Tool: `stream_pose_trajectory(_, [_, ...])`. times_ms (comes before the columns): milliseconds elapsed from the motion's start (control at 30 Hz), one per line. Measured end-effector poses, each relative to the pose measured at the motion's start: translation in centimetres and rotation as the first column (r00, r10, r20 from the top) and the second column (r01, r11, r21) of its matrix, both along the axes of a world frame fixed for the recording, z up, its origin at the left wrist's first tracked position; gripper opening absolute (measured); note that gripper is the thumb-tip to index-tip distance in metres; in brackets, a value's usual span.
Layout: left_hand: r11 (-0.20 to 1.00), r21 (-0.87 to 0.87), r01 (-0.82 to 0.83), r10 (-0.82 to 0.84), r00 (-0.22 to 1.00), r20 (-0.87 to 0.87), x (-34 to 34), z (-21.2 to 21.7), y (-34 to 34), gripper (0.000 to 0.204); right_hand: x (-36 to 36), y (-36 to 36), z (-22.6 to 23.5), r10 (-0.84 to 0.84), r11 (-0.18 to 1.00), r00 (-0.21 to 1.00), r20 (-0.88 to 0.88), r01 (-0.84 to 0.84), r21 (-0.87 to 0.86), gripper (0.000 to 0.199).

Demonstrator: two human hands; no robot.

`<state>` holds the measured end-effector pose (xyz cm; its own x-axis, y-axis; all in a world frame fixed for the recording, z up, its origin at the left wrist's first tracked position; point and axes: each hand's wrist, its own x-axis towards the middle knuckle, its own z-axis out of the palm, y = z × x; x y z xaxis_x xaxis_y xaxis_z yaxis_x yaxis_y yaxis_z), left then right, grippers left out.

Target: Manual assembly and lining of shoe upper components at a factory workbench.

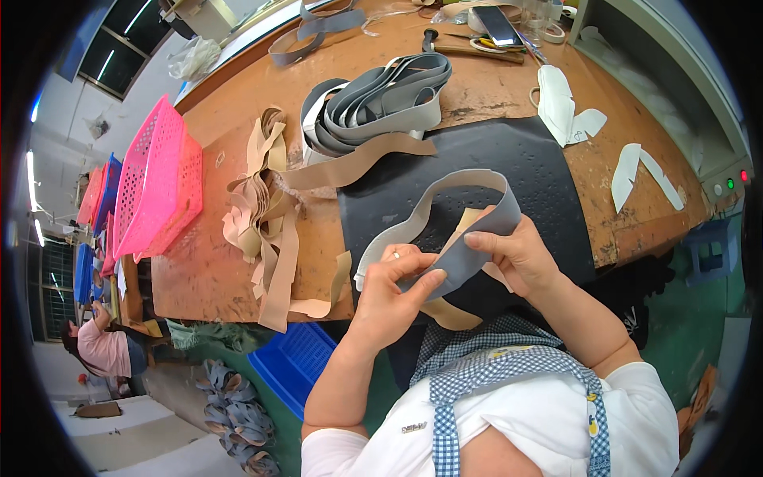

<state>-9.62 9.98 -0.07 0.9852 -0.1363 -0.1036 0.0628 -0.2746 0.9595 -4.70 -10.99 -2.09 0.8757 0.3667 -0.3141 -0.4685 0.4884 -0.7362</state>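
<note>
A grey-blue strip of leather-like material [462, 261] is stretched between my two hands and bends up in a loop over a black mat. My left hand [391, 296] pinches it between thumb and fingers. My right hand [520, 256] grips it further right, thumb on top. Behind it lies a tan strip [451, 316], whose end hangs below my hands; part of it is hidden by the grey strip and my fingers. The black mat [548, 191], dotted with small holes, lies under both hands.
Tan strips [274, 274] lie heaped left of the mat, beside a coiled grey bundle [389, 99]. A pink basket [159, 179] stands at the left edge. White pattern pieces [556, 103], a phone [497, 25] and a hammer [477, 52] are farther back. A co-worker [103, 346] sits far left.
</note>
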Motion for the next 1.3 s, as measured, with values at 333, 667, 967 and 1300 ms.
stream_pose_trajectory(333, [0.994, 0.068, 0.086, -0.089, 0.995, 0.046, 0.3, -0.2, 0.3, 0.025, 0.2, 0.9, -0.7, -0.051, 0.992, 0.995, 0.086, 0.06, -0.107, 0.025])
stream_pose_trajectory(667, [0.989, 0.121, -0.082, 0.062, 0.985, 0.163, 1.2, 1.9, -1.0, 0.016, 2.1, 0.7, 1.8, -0.027, 0.996, 0.989, 0.146, 0.015, 0.083, 0.029])
stream_pose_trajectory(967, [0.965, 0.257, -0.053, -0.045, 0.931, 0.363, 3.8, 3.5, -0.6, 0.017, 4.0, -1.2, 2.4, -0.035, 0.995, 0.974, 0.223, 0.012, 0.103, 0.028])
stream_pose_trajectory(1300, [0.979, 0.202, 0.005, -0.021, 0.997, 0.075, 1.9, -0.3, -0.8, 0.025, 2.1, -1.2, -2.7, -0.13, 0.99, 0.988, 0.079, 0.134, -0.05, 0.027])
